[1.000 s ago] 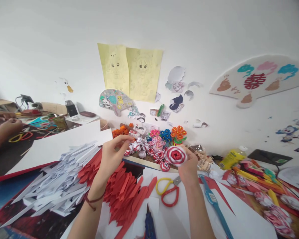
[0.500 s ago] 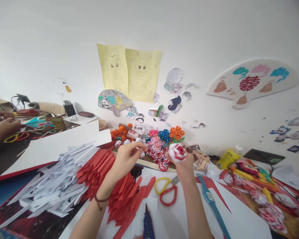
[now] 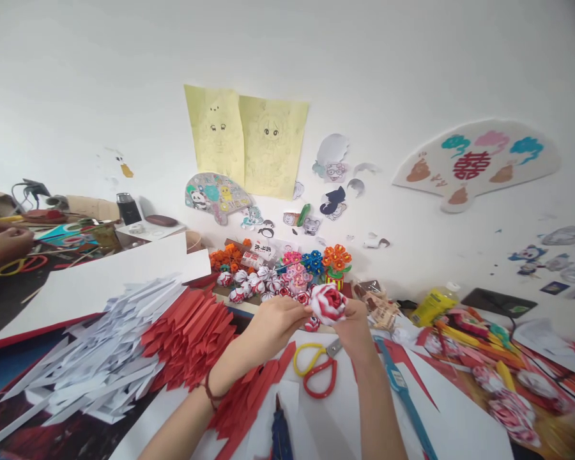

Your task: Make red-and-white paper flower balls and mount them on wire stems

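My right hand (image 3: 355, 329) is closed around the base of a red-and-white paper flower (image 3: 328, 303), holding it up above the table. From the other side my left hand (image 3: 278, 317) reaches in, its bent fingertips pinched against the flower's left edge. Scissors (image 3: 319, 369) with one yellow and one red handle lie just below the flower. A dark blue glue gun (image 3: 282, 431) points away from me at the bottom. To the left are piles of folded red paper strips (image 3: 191, 335) and white paper strips (image 3: 110, 351).
Finished paper flowers (image 3: 256, 281) and small bright bouquets (image 3: 311, 265) line the wall. A blue strap-like tool (image 3: 402, 390) lies right of my forearm. Beyond it stands a yellow bottle (image 3: 434, 305) among scraps. At far left another person's hand (image 3: 4, 246) shows.
My left hand has moved right, from beside the flower to its edge. The flower in my right hand has shifted slightly left and down. The other person's hand has moved left.
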`<state>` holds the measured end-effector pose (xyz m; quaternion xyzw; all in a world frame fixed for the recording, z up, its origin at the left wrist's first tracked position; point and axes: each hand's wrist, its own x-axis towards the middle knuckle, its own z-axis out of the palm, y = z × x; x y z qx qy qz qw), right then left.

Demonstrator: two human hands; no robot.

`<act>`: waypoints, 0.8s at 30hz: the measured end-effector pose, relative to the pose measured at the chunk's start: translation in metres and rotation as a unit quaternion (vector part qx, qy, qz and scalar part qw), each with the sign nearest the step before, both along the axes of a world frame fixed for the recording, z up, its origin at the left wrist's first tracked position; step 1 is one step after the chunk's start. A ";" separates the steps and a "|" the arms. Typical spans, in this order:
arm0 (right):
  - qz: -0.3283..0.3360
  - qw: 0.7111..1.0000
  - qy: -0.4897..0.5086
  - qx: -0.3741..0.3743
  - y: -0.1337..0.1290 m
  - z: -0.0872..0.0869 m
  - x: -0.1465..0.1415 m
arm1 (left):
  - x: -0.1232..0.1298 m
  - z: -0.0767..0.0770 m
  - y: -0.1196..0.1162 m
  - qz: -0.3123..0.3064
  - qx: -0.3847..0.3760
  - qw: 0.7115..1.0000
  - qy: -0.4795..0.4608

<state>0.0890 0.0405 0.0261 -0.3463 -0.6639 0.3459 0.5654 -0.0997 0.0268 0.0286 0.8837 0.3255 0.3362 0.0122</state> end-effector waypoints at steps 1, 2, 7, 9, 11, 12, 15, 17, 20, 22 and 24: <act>0.018 1.000 -0.003 0.023 -0.001 0.002 0.000 | 0.002 -0.003 0.001 0.002 0.015 1.000 -0.004; 0.039 0.998 -0.007 0.043 -0.003 0.005 0.000 | 0.003 -0.007 0.002 0.003 0.031 0.999 -0.017; 0.113 0.986 -0.035 0.120 -0.010 0.014 -0.001 | 0.010 -0.022 0.008 0.002 0.109 0.987 -0.119; 0.095 0.986 -0.051 0.130 -0.011 0.014 -0.002 | 0.011 -0.025 0.009 0.008 0.126 0.982 -0.140; 0.061 0.988 -0.057 0.130 -0.011 0.012 -0.003 | 0.011 -0.026 0.010 0.026 0.139 0.979 -0.148; 0.040 0.990 -0.052 0.128 -0.010 0.010 -0.004 | 0.011 -0.026 0.010 0.037 0.145 0.977 -0.150; -0.032 0.993 -0.028 0.113 -0.004 0.002 -0.009 | 0.011 -0.028 0.009 0.067 0.145 0.975 -0.156; -0.077 0.991 -0.019 0.105 0.000 -0.005 -0.014 | 0.013 -0.028 0.008 0.088 0.134 0.973 -0.166; -0.111 0.989 -0.012 0.102 0.005 -0.013 -0.019 | 0.013 -0.027 0.007 0.107 0.106 0.971 -0.184; -0.115 0.988 0.000 0.102 0.006 -0.016 -0.020 | 0.011 -0.023 0.008 0.101 0.077 0.974 -0.188; -0.103 0.989 0.020 0.102 0.006 -0.017 -0.019 | 0.007 -0.020 0.010 0.077 0.052 0.979 -0.179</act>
